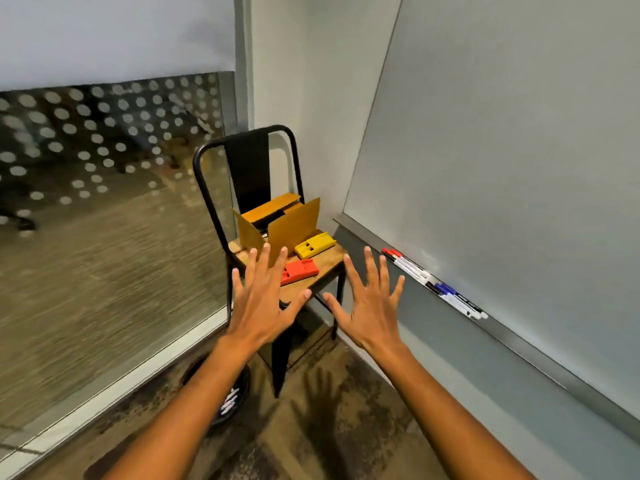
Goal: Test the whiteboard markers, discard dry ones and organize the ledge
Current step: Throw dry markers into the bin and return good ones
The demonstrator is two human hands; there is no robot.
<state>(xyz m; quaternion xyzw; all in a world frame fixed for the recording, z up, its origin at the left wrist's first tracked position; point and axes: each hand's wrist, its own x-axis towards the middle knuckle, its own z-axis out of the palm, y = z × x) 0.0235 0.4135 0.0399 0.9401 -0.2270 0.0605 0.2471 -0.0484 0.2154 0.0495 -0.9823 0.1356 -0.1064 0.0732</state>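
Markers lengthwise along ledge

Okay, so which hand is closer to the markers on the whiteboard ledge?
Right. The right hand hovers spread open just left of the markers on the ledge. The left hand is farther away, over the chair, in front of the orange block.

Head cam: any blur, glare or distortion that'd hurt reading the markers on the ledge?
Head view: wide-angle bends the whiteboard edge and ledge; the glass wall at left is motion-smeared, while the markers stay fairly sharp, with red and blue caps readable but label print too small. A soft sheen sits on the board above them. The left hand and right hand, both spread, cast a shadow on the floor, not on the ledge.
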